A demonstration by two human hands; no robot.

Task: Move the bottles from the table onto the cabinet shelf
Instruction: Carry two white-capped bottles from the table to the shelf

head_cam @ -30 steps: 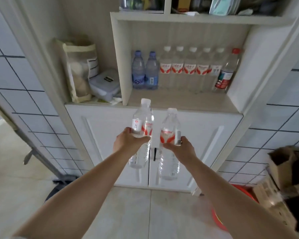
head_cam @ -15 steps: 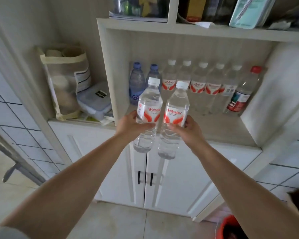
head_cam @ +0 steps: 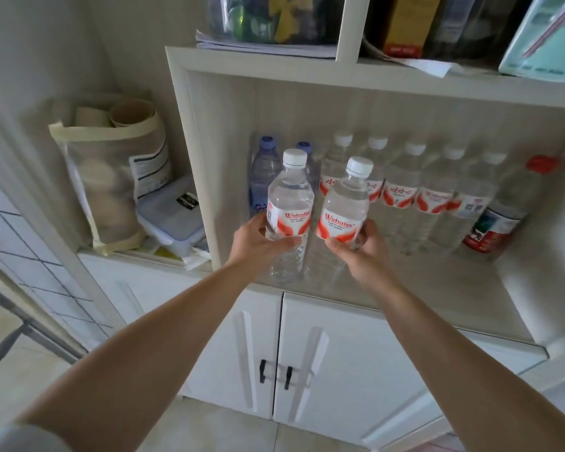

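My left hand [head_cam: 258, 243] grips a clear water bottle [head_cam: 289, 203] with a white cap and a red and white label. My right hand [head_cam: 361, 247] grips a second bottle of the same kind [head_cam: 344, 207], tilted slightly right. Both bottles are over the front part of the cabinet shelf [head_cam: 437, 288], their bases close to its surface; I cannot tell if they touch it. Along the shelf's back stand two blue bottles [head_cam: 261, 177], several white-capped bottles [head_cam: 402, 194] and a red-capped bottle [head_cam: 506, 207].
Left of the shelf compartment sit a mesh bag [head_cam: 111, 177] and a clear lidded box [head_cam: 170, 216]. An upper shelf [head_cam: 340, 70] holds papers and boxes. White cabinet doors [head_cam: 340, 353] with black handles are below. A tiled wall is at the left.
I have stepped closer to the cabinet. Both hands carried their bottles up and forward, from in front of the doors to over the shelf's front part.
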